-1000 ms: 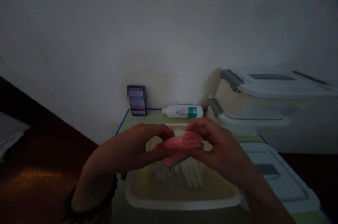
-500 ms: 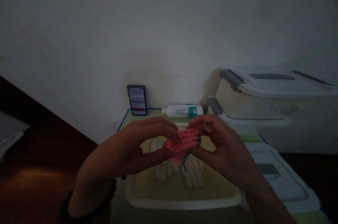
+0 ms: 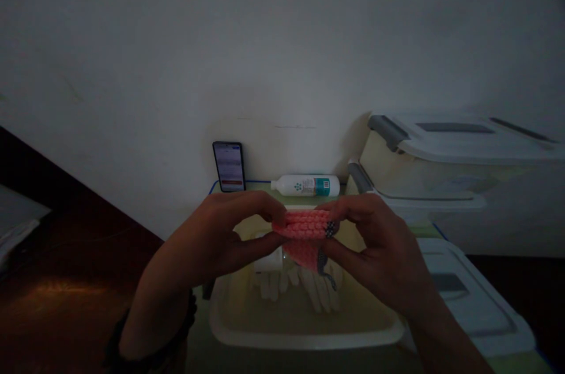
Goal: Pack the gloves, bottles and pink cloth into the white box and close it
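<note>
A folded pink knitted piece (image 3: 304, 224) with a grey edge is stretched between my two hands. My left hand (image 3: 238, 227) pinches its left end between thumb and fingers. At the grey-edged right end, my right hand (image 3: 366, 233) grips it the same way. A flap of the knit and a short grey yarn tail hang below the fold. Underneath is a pale plastic tub (image 3: 304, 339), in which white gloves (image 3: 320, 289) lie with a white object (image 3: 268, 259) partly covered by my left hand.
A phone (image 3: 230, 168) leans upright against the wall. To its right a white bottle (image 3: 304, 185) lies on its side. Lidded storage boxes (image 3: 441, 168) are stacked at the right, and another pale lid (image 3: 477, 297) sits lower, beside the tub.
The pink knit has been levelled and its folds lie straighter between my hands. Its lower flap and yarn tail now hang further down. My left hand has shifted slightly left and up.
</note>
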